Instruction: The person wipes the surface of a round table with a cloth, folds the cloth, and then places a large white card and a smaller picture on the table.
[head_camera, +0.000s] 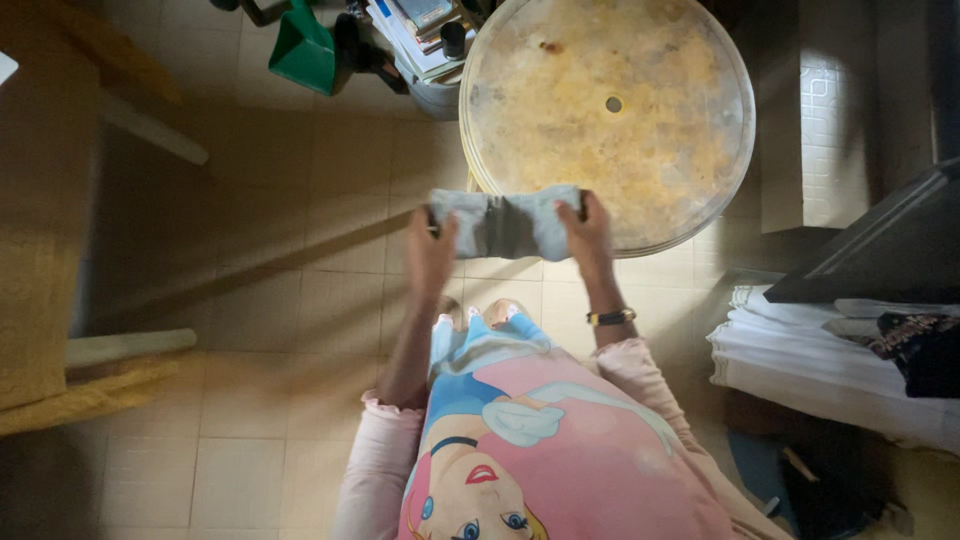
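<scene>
Round glass tabletop (640, 60) sat top centre, stained yellowish, with 1 small hole in the middle. Green dustpan (303, 50) lay on the tiled floor (250, 300) at top left, just beside a stack of books and papers (420, 35) with a dark cylinder on it. Wooden furniture (40, 230) with a yellow cloth ran along the left edge. Folded white linens (800, 360) were stacked at right, a dark patterned fabric (925, 345) on top, a black slab-like object (890, 245) above them.
</scene>
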